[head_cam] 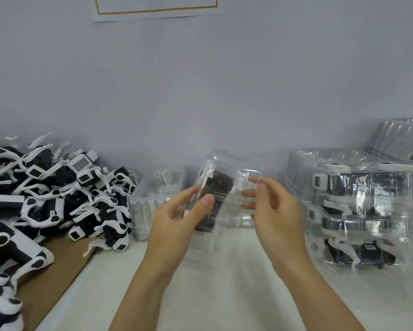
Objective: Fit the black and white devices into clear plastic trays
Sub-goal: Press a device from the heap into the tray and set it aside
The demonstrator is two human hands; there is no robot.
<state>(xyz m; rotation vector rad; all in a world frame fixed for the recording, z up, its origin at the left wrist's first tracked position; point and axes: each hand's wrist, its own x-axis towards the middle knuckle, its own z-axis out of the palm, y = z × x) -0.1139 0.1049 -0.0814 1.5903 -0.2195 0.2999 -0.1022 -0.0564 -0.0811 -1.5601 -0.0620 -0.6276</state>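
Head camera, looking down past my forearms, and I'm mid-fit: one black and white device (pixel 212 201) is inside a clear plastic tray (pixel 227 199) that I hold up off the worktop (pixel 224 295), tilted, above its middle.

My left hand (pixel 177 218) grips the tray's left side, thumb curled across the front over the dark body of the device, fingers wrapped behind. My right hand (pixel 270 204) is loosely spread, its fingertips (pixel 254 180) curled onto the tray's right edge, pinching the thin plastic rather than clamping it. The blur is strong here, so I can't say whether the device has seated fully.

I judge this as the seating step. Next I'd want a firm press from the thumb while the right hand steadies the flexible shell, then a set-down with the finished ones.

Moving back: along the left edge of the worktop, on brown cardboard (pixel 57 266), the heap of loose devices (pixel 52 199) waits. Behind my hands, near the back edge, a stack of empty trays (pixel 157 199) sits just beside that heap. Toward the right edge, the filled trays (pixel 358 211) are piled, devices visible through the plastic. Beyond all of it, the pale wall (pixel 200 91).
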